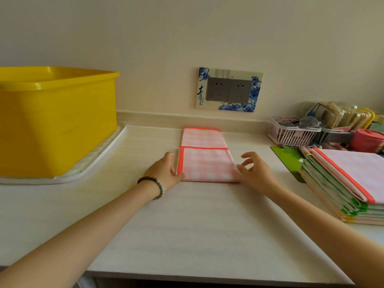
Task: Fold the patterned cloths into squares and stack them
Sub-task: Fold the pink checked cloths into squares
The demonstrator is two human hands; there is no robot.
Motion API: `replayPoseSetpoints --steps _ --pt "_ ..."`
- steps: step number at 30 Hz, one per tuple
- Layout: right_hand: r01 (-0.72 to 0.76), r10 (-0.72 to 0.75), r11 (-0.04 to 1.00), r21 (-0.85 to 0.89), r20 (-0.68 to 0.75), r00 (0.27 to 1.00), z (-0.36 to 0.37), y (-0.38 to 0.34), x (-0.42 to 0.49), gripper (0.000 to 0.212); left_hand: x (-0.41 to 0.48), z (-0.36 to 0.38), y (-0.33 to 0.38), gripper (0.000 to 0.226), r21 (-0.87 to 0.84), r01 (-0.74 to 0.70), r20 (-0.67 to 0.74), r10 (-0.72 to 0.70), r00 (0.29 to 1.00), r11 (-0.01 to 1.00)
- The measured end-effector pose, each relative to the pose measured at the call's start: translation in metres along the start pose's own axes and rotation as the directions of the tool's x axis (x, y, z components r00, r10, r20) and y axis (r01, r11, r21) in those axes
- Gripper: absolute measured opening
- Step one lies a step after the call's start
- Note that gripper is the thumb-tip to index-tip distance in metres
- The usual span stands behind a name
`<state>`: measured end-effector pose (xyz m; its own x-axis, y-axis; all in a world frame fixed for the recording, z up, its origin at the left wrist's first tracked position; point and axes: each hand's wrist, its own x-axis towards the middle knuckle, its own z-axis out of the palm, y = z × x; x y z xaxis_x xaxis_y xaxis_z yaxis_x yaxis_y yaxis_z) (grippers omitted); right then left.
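My left hand [164, 171] and right hand [254, 173], fingers relaxed and gripping nothing, flank the pink checked cloth [207, 163] on the worktop [187, 225] left of the folded stack [349, 183]; I should align hems before the final fold.

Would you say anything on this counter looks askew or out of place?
Nothing much: the stack of folded cloths at the right looks slightly fanned, lower layers stepping out on its left side, though the wide lens may exaggerate.

Cloth [205, 163] ctr on counter [187, 225]; tub [56, 121] on tray [99, 161] far L; stack [342, 183] R, basket [291, 134] behind it.
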<state>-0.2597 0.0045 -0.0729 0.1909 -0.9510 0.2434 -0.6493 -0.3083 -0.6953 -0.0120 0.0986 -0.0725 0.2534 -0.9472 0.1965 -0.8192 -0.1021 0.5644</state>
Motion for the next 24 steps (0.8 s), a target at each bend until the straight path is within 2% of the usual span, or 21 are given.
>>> replayPoseSetpoints --steps 1,3,5,7,9,14,24 --pt "0.108 -0.108 0.991 -0.081 0.002 0.994 0.001 0.000 -0.006 0.033 -0.003 -0.001 0.002 0.065 0.074 -0.043 -0.021 0.044 0.999 0.996" --pt "0.319 -0.308 0.936 -0.150 0.089 0.947 0.003 -0.006 -0.021 0.035 -0.011 -0.002 0.004 0.053 0.165 -0.221 -0.014 0.226 0.974 0.961" --pt "0.463 -0.417 0.859 -0.217 0.226 0.880 0.005 -0.016 -0.037 0.047 -0.021 -0.001 0.006 0.059 0.195 -0.407 0.129 0.388 0.912 0.892" --pt "0.525 -0.420 0.803 -0.282 0.357 0.834 0.009 -0.023 -0.049 0.053 -0.030 0.004 0.010 0.069 0.254 -0.492 0.296 0.418 0.859 0.833" --pt "0.538 -0.380 0.788 -0.299 0.451 0.808 0.015 -0.027 -0.057 0.050 -0.033 0.009 0.011 0.058 0.315 -0.470 0.390 0.339 0.856 0.824" --pt "0.503 -0.262 0.802 -0.323 0.566 0.782 0.023 -0.033 -0.062 0.053 -0.031 0.015 0.011 0.056 0.291 -0.440 0.436 0.291 0.851 0.850" --pt "0.531 -0.236 0.779 -0.332 0.630 0.740 0.006 -0.016 -0.051 0.051 -0.034 0.012 0.010 0.059 0.289 -0.443 0.445 0.291 0.847 0.848"
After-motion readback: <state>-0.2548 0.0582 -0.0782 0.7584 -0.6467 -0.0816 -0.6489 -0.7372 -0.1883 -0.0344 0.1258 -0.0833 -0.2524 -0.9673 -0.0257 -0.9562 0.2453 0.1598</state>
